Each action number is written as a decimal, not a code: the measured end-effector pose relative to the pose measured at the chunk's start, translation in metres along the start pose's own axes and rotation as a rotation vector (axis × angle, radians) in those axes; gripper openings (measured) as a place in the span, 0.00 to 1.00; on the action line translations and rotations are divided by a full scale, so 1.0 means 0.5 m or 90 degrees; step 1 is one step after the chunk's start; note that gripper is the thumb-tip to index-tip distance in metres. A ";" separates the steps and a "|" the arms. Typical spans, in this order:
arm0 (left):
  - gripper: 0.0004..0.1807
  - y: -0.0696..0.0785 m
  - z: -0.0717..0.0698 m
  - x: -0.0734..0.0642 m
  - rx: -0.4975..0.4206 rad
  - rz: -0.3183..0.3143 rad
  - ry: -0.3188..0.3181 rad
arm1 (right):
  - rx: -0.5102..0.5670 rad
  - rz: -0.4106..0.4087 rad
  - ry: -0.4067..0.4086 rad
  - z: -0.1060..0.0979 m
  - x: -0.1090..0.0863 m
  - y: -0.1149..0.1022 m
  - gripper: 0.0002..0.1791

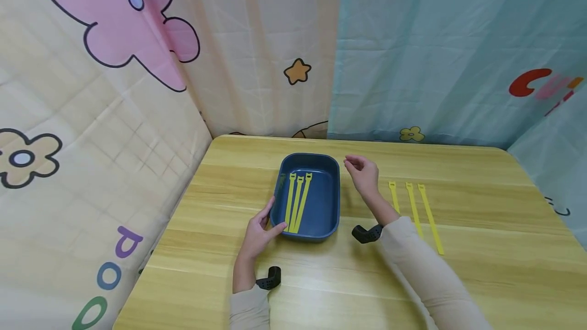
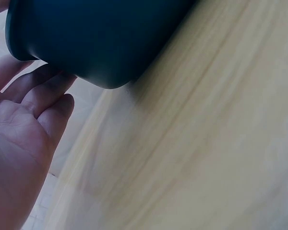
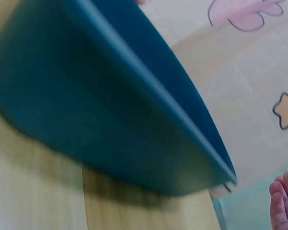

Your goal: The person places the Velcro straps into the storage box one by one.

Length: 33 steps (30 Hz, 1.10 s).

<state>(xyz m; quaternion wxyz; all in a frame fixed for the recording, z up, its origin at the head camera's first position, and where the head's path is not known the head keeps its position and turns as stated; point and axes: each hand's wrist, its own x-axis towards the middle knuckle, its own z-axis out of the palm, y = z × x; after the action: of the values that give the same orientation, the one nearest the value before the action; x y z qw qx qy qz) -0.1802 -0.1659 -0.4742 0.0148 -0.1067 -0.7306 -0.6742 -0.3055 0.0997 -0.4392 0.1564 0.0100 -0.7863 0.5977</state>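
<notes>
Work station: fabric-screened enclosure; type of wider premises cannot be determined.
Enclosure indicated by cream curtain [image 1: 257, 29] from 9 to 12 o'clock and blue-green curtain [image 1: 412, 39] from 12 to 2 o'clock, both cartoon-printed, bordering a wood-grain bench [image 1: 504, 218].

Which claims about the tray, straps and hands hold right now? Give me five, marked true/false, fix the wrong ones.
1. The left hand grips the near-left corner of the blue tray. True.
2. The tray is upside down. False: it stands upright on the table, open side up.
3. Three yellow straps show on the table to the right of the tray. True.
4. The tray holds nothing. False: three more yellow straps lie inside it, side by side.
5. The right hand is down inside the tray. False: it is outside, beyond the right-hand rim.
</notes>
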 end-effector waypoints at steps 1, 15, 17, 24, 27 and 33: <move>0.38 0.000 0.001 0.000 -0.001 0.001 0.001 | -0.004 0.005 0.002 -0.010 0.000 0.003 0.11; 0.38 0.003 0.001 0.000 -0.011 -0.007 0.012 | -0.066 0.061 0.014 -0.115 -0.007 0.055 0.13; 0.38 0.004 0.002 0.001 -0.009 -0.005 0.011 | -0.076 0.068 0.018 -0.127 -0.008 0.060 0.14; 0.38 0.007 0.001 0.002 -0.001 -0.007 0.008 | -0.103 0.109 0.011 -0.166 -0.006 0.077 0.16; 0.38 0.009 0.001 0.002 -0.001 -0.009 0.008 | -0.119 0.127 0.012 -0.184 -0.004 0.087 0.17; 0.38 0.008 0.002 0.002 -0.002 -0.008 0.006 | -0.167 0.143 -0.007 -0.210 -0.004 0.105 0.19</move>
<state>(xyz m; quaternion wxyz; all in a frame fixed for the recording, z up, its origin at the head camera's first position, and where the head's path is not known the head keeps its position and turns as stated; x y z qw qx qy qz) -0.1804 -0.1646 -0.4701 0.0139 -0.0987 -0.7301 -0.6760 -0.2897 0.2136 -0.4640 0.0846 -0.0952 -0.8546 0.5034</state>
